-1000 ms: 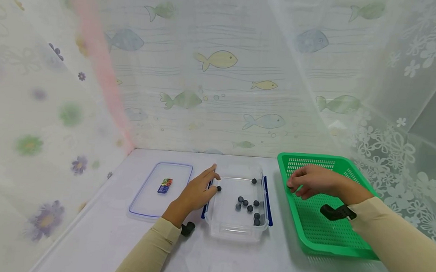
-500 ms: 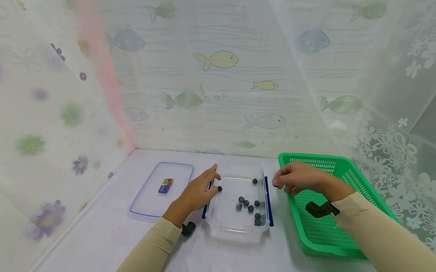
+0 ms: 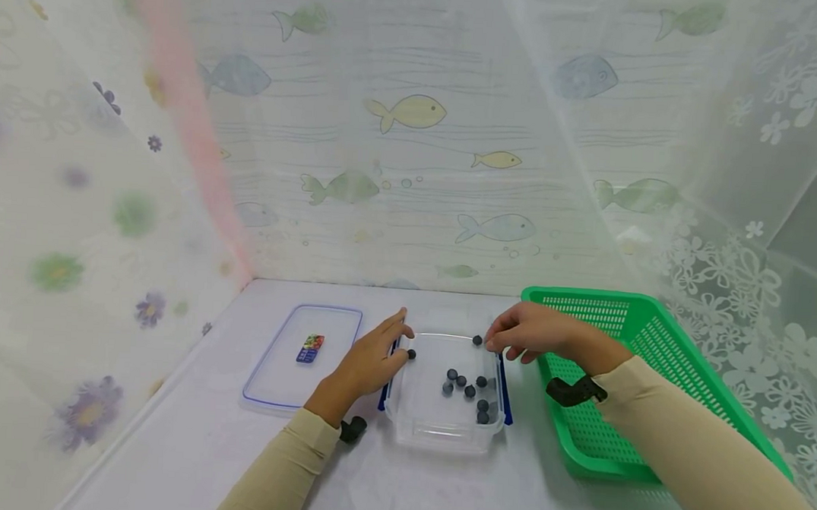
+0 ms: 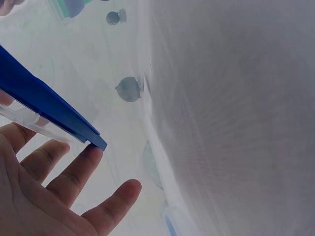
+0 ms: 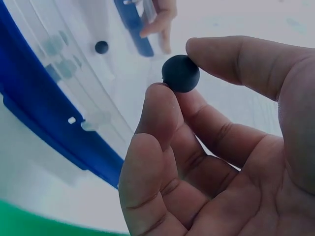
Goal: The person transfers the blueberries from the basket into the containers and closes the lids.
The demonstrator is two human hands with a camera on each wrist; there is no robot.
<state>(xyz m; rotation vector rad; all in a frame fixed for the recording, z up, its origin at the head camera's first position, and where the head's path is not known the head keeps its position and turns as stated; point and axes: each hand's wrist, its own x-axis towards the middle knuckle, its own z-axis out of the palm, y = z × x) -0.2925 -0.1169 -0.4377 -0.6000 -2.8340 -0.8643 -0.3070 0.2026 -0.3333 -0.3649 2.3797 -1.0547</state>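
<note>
My right hand (image 3: 538, 333) pinches a blueberry (image 5: 180, 73) between thumb and fingertips, at the far right corner of a clear plastic container (image 3: 428, 427) with blue side latches. Several blueberries (image 3: 469, 391) lie inside it, mostly toward its right half; one (image 3: 477, 339) sits near the far right corner, close to my right fingertips. At the container's left side rests my left hand (image 3: 366, 363), its fingers spread and relaxed. In the left wrist view a fingertip touches the blue latch (image 4: 54, 105). Another blueberry (image 3: 412, 354) shows beside the left thumb.
To the right stands a green slotted basket (image 3: 565, 437), partly under my right forearm. A clear lid (image 3: 273, 382) with a blue seal and a small colourful label lies left of the container. Patterned curtains (image 3: 412, 171) hang behind and along both sides of the white table (image 3: 412, 491).
My right hand has moved left from over the green basket to the container's far right corner, carrying the blueberry. My left hand has stayed at the container's left side.
</note>
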